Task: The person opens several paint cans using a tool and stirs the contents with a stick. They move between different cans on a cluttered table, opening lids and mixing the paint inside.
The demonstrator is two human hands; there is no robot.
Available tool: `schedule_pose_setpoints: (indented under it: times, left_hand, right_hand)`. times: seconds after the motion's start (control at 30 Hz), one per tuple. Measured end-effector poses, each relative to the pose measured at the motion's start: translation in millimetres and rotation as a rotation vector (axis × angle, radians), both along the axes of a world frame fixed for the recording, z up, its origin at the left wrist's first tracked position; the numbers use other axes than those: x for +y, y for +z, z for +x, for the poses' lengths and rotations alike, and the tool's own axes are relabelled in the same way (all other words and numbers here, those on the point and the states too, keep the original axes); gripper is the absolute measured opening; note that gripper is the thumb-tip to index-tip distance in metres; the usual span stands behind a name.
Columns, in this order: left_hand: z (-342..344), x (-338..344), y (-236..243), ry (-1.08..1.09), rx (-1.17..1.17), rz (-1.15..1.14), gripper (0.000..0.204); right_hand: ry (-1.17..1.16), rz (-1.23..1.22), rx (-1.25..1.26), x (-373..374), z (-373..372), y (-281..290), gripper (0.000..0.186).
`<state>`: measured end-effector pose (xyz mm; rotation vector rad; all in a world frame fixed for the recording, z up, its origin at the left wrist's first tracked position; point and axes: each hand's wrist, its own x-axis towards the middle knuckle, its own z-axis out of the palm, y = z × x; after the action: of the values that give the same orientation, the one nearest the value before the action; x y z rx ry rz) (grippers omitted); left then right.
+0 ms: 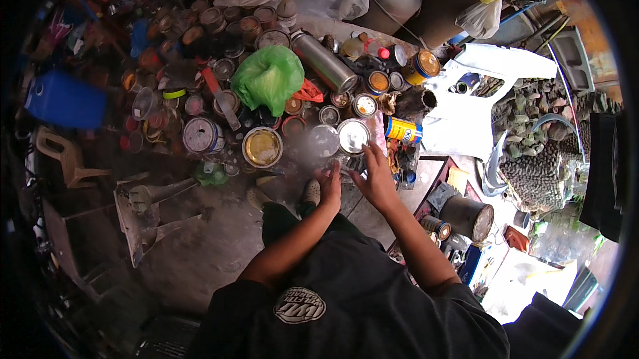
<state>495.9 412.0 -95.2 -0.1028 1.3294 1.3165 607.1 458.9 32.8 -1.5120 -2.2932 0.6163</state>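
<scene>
Both my hands reach toward a cluster of cans and jars at the centre. My left hand (329, 186) is half curled below a clear round lid or container (325, 140), partly blurred by a whitish haze; what its fingertips hold is too small to make out. My right hand (374, 176) has its fingers bent and apart, fingertips at the near right side of a can with a white, shiny top (354, 134). An open-topped can with yellowish inside (262, 146) stands to the left. A yellow-and-blue can (403, 130) lies on its side to the right.
A green plastic bag (266, 76), steel cylinder (323, 59) and several jars crowd behind. White panels (452, 126) are at right, with cans (466, 216) below them. A blue container (66, 99), plastic chair (63, 156) and metal bracket (140, 212) stand left. My feet (309, 192) are below.
</scene>
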Motion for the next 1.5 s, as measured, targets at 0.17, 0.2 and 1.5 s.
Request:
schedule_pose_setpoints:
  times: [0.17,0.2,1.5]
  left_hand:
    - [-8.5,-8.3,-12.6,-0.049,0.023,0.07,0.046]
    - [-11.4,-6.9,-7.6,-0.09,0.007,0.091,0.045]
    - [-262.0,-265.5,-50.7,-0.544,0.417,-0.459,0.041]
  right_hand:
    - [0.325,0.137,-0.222,44.7,-68.7,36.6,0.077]
    - [0.388,0.184,-0.301,52.6,-77.2,37.8,0.077]
    - [-0.578,-0.643,0.633,60.0,32.1,-26.6,0.071]
